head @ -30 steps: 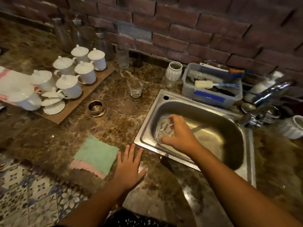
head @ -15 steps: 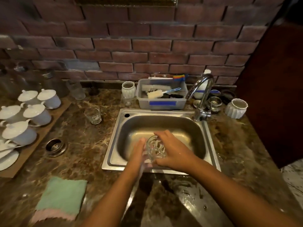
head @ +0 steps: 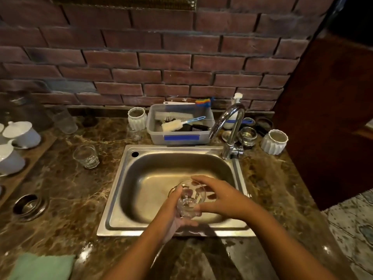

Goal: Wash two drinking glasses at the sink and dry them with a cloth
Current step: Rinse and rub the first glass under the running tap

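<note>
Over the front of the steel sink [head: 121,178] I hold a clear drinking glass [head: 190,198] with both hands. My left hand [head: 171,213] grips its base and left side from below. My right hand [head: 220,197] wraps its right side and rim. The glass tilts with its mouth facing up and away. A second clear glass [head: 86,156] stands upright on the marble counter left of the sink. A green cloth [head: 42,266] lies on the counter at the bottom left, partly cut off by the frame edge. The chrome tap [head: 230,128] shows no running water.
A plastic tub [head: 179,136] with brushes sits behind the sink. White ribbed pots [head: 274,141] stand at the tub's left and the tap's right. White lidded cups [head: 22,134] on a wooden tray fill the left edge. A metal ring [head: 28,206] lies on the counter. A dark door stands right.
My left hand left the counter and joined the right on the glass. The glass has shifted right towards the sink's middle. My view swung right, centring on the sink.
</note>
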The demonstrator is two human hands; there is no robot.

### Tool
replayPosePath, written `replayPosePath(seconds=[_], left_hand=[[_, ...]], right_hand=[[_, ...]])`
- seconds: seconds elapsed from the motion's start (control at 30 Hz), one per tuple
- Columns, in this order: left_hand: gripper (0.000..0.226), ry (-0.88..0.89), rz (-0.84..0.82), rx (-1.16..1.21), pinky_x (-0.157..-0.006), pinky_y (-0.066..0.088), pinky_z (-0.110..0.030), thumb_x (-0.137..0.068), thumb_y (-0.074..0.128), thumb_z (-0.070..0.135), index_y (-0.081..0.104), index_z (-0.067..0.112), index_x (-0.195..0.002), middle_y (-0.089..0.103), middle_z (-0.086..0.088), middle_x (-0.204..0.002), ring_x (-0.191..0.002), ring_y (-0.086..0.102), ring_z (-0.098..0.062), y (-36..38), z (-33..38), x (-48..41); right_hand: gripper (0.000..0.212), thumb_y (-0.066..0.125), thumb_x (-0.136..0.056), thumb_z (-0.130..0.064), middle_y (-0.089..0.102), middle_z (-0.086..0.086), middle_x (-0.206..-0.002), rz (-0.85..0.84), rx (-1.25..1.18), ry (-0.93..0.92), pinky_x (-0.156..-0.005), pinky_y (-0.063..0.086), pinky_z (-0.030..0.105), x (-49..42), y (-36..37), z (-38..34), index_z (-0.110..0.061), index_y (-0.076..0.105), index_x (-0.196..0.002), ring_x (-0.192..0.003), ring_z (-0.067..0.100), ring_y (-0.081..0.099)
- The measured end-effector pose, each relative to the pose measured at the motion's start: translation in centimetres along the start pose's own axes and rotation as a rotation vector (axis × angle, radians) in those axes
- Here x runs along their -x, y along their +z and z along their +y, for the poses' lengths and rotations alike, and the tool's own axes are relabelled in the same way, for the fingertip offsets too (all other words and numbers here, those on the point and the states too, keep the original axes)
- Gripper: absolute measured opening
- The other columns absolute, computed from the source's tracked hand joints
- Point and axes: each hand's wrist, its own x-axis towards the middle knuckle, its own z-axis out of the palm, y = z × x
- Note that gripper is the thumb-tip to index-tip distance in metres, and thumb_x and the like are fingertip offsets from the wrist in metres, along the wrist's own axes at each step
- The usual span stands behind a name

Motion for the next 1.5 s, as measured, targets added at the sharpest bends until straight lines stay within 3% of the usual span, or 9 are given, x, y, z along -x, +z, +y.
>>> replayPosePath(seconds=[0.17, 0.3, 0.5, 0.63, 0.77, 0.93, 1.03, 1.13, 1.5], left_hand=[[0.065, -0.021, 0.069, -0.088, -0.050, 0.055, -0.031, -0.085, 0.059, 0.058, 0.059, 0.010, -0.129, 0.075, -0.018, -0.109, -0.089, 0.073, -0.036, 1.1, 1.9, -3.2], [0.064, -0.033, 0.108, -0.068, -0.044, 0.052, -0.028, -0.076, 0.051, 0.057, 0.062, 0.012, -0.119, 0.075, -0.015, -0.102, -0.085, 0.071, -0.031, 1.9, 3.1, -5.7], [0.067, -0.056, 0.194, -0.030, -0.089, 0.046, -0.049, -0.075, 0.042, 0.065, 0.064, 0.017, -0.117, 0.076, -0.012, -0.107, -0.097, 0.069, -0.039, 2.3, 3.2, -8.9], [0.058, -0.085, 0.272, 0.000, -0.078, 0.050, -0.041, -0.087, 0.039, 0.062, 0.066, 0.019, -0.113, 0.078, -0.009, -0.100, -0.097, 0.069, -0.041, 2.6, 3.3, -10.8], [0.047, -0.163, 0.296, 0.018, -0.071, 0.047, -0.037, -0.102, 0.034, 0.050, 0.066, 0.017, -0.106, 0.078, -0.011, -0.093, -0.095, 0.067, -0.043, 3.3, 3.5, -12.3], [0.049, -0.204, 0.315, -0.020, -0.076, 0.046, -0.040, -0.105, 0.031, 0.043, 0.065, 0.008, -0.114, 0.066, -0.028, -0.121, -0.103, 0.061, -0.048, 4.3, 4.0, -13.3], [0.056, -0.167, 0.297, -0.036, -0.083, 0.044, -0.046, -0.101, 0.031, 0.047, 0.061, 0.006, -0.126, 0.067, -0.028, -0.122, -0.106, 0.061, -0.053, 4.7, 4.1, -13.4], [0.072, -0.123, 0.234, -0.058, -0.069, 0.048, -0.038, -0.085, 0.035, 0.058, 0.060, 0.006, -0.128, 0.068, -0.026, -0.121, -0.103, 0.063, -0.051, 4.9, 4.0, -13.4], [0.080, -0.104, 0.224, -0.074, -0.069, 0.048, -0.038, -0.073, 0.042, 0.061, 0.059, 0.008, -0.131, 0.068, -0.021, -0.124, -0.105, 0.064, -0.049, 5.6, 4.3, -13.5]], right_hand=[[0.029, 0.070, -0.092, -0.024, 0.069, -0.009, -0.112, 0.226, -0.151, 0.112, -0.091, 0.057, 0.031, -2.4, -3.9, 4.1, -0.028, 0.066, -0.120, -0.102, 0.005, 0.065], [0.012, 0.063, -0.096, -0.008, 0.072, 0.018, -0.100, 0.445, -0.330, 0.253, -0.076, 0.056, 0.034, -5.5, -7.2, 9.1, -0.016, 0.070, -0.101, -0.089, 0.028, 0.066], [0.014, 0.057, -0.097, -0.019, 0.070, 0.011, -0.093, 0.852, -0.435, 0.477, -0.072, 0.056, 0.042, -10.1, -11.8, 15.6, -0.025, 0.065, -0.088, -0.080, 0.025, 0.063], [0.024, 0.053, -0.100, -0.034, 0.070, 0.014, -0.104, 0.937, -0.415, 0.577, -0.095, 0.053, 0.054, -13.6, -13.0, 17.9, -0.014, 0.065, -0.103, -0.100, 0.033, 0.065], [0.039, 0.045, -0.101, -0.044, 0.062, 0.008, -0.093, 1.010, -0.446, 0.575, -0.080, 0.048, 0.043, -16.5, -13.1, 18.9, -0.010, 0.063, -0.101, -0.089, 0.026, 0.057], [0.052, 0.037, -0.104, -0.047, 0.072, 0.016, -0.098, 0.994, -0.554, 0.499, -0.088, 0.052, 0.047, -18.0, -12.8, 20.1, -0.005, 0.067, -0.105, -0.095, 0.033, 0.067], [0.054, 0.034, -0.106, -0.043, 0.070, 0.009, -0.080, 0.998, -0.473, 0.438, -0.086, 0.051, 0.047, -18.9, -11.7, 20.6, -0.004, 0.067, -0.089, -0.081, 0.028, 0.065], [0.052, 0.032, -0.107, -0.042, 0.057, -0.007, -0.066, 1.075, -0.350, 0.472, -0.074, 0.046, 0.040, -19.8, -10.8, 21.3, -0.015, 0.057, -0.069, -0.064, 0.012, 0.054], [0.052, 0.032, -0.106, -0.043, 0.049, -0.013, -0.057, 1.209, -0.259, 0.573, -0.089, 0.050, 0.052, -20.9, -10.1, 22.5, -0.016, 0.051, -0.066, -0.078, 0.026, 0.056]])
